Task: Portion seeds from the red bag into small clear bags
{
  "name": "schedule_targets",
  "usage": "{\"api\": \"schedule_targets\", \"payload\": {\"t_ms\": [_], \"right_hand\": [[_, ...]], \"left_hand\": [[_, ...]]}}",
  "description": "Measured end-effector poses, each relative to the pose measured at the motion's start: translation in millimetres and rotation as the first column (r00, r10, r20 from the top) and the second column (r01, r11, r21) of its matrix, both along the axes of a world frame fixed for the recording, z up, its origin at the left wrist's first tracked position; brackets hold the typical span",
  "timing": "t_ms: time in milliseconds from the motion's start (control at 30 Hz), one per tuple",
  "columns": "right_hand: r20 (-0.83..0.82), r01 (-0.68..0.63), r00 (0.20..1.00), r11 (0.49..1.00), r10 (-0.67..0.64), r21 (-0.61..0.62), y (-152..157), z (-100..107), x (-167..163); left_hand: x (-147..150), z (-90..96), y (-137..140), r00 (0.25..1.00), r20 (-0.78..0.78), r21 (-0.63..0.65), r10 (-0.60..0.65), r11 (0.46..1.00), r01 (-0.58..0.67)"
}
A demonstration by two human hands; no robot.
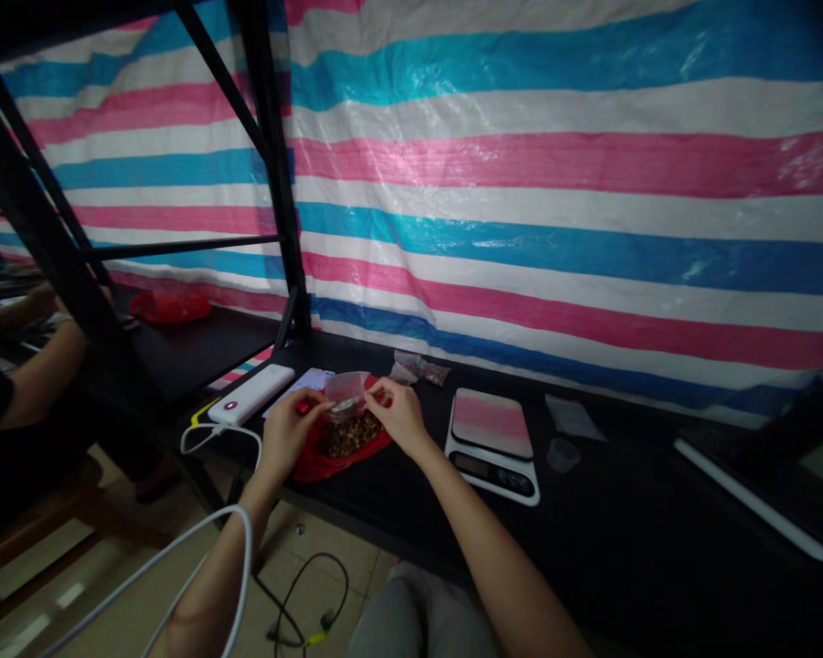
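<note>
Both my hands meet over a red plastic bag (314, 459), which lies spread on the black table with a heap of small brown pieces (353, 436) in it. Between them is a small clear plastic bag (347, 387), held above the heap. My left hand (292, 428) pinches its left edge, and my right hand (399, 416) grips its right edge. Whether anything is inside the clear bag I cannot tell. To the right of my right hand stands a white kitchen scale (492, 423) with nothing on its plate.
Small filled clear bags (418, 369) lie behind my hands. A flat clear bag (576, 418) and small clear cup (563, 455) are right of the scale. A white power bank (252, 395) with a cable sits left. Another person's arm (48, 361) shows far left.
</note>
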State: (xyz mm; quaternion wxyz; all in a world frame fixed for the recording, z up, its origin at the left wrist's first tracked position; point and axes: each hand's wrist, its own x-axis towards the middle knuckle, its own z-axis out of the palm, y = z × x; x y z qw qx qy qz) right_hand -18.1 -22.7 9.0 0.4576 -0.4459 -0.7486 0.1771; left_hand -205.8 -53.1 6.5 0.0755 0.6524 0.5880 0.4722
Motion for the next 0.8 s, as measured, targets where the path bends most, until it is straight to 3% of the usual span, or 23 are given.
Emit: {"api": "schedule_targets", "payload": {"t_ms": [300,600,800], "right_hand": [[0.021,-0.037,0.999,0.999,0.037,-0.003,-1,2,0],[0.113,-0.024,0.993,1.0,0.026,-0.015,-6,9,2],[0.114,0.016,0.993,1.0,-0.018,0.018,-3,5,4]], "left_hand": [[1,-0.5,2,1.0,0.015,0.006,-0.021,1.0,0.021],[0,0.0,1,0.996,-0.06,0.035,0.061,0.998,-0.059],[4,1.3,0,0.999,-0.053,0.002,-0.012,1.0,0.012]]}}
